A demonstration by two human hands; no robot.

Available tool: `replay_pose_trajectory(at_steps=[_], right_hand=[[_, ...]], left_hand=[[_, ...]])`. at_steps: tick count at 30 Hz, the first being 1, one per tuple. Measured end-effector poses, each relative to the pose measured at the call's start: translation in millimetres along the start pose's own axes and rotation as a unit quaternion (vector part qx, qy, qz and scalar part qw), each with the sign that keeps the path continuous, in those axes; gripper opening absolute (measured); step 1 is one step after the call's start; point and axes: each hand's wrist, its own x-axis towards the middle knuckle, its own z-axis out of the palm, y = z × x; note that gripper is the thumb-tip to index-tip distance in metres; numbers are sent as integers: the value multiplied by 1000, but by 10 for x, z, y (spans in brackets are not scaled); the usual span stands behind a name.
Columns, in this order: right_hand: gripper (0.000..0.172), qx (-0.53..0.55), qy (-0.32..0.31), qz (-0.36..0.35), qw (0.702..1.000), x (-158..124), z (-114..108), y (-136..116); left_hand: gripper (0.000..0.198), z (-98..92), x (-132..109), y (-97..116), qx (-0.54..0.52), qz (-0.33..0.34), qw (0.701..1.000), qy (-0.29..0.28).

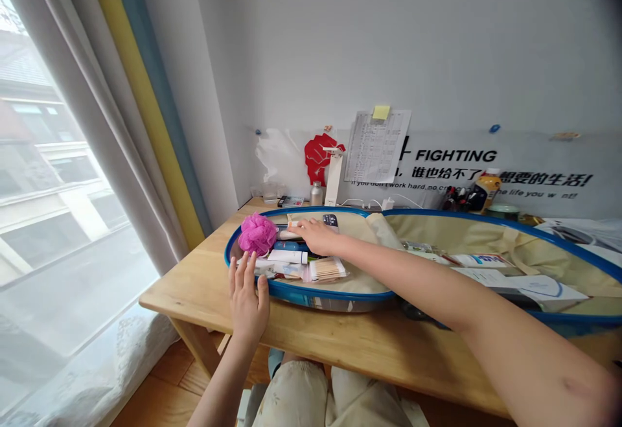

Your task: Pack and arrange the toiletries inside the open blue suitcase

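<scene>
An oval case with blue edging [335, 295] lies unfolded on the wooden table. My left hand [249, 300] rests at the near left rim of its left half, fingers stretched and apart. Over that half reaches my right hand [315, 235], its fingers extended onto a whitish tube [290, 235] among the contents; its thumb is partly hidden. A pink bath puff [257, 233] sits at the left end. Nearer me are a white tube [287, 256] and a clear pack of cotton swabs [326, 269]. A dark packet [330, 221] lies behind my right hand.
The case's right half holds a toothpaste tube [481, 260] and a white box [549, 289]. Behind the case stand a metallic bottle [316, 194], a white folding lamp [334, 177] and an orange-labelled bottle [486, 190] against the wall. A curtain [111, 103] hangs at the left.
</scene>
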Motion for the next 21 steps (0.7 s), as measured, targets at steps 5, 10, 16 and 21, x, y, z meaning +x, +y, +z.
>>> replay_pose_trajectory(at_steps=[5,10,16,21], right_hand=[[66,3,-8,-16,1000,31,107,-48],[54,29,19,-19,999,-19,9,17],[40,58,108,73,990,-477,-497,871],[31,54,102,230,966,-1212,-578,1772]], left_hand=[[49,1,5,6,1,3,1000,-1],[49,-1,9,-9,-2,2,1000,-3],[49,-8,7,5,-8,-8,1000,-5],[50,-11,9,-4,-10,-12,1000,-5]])
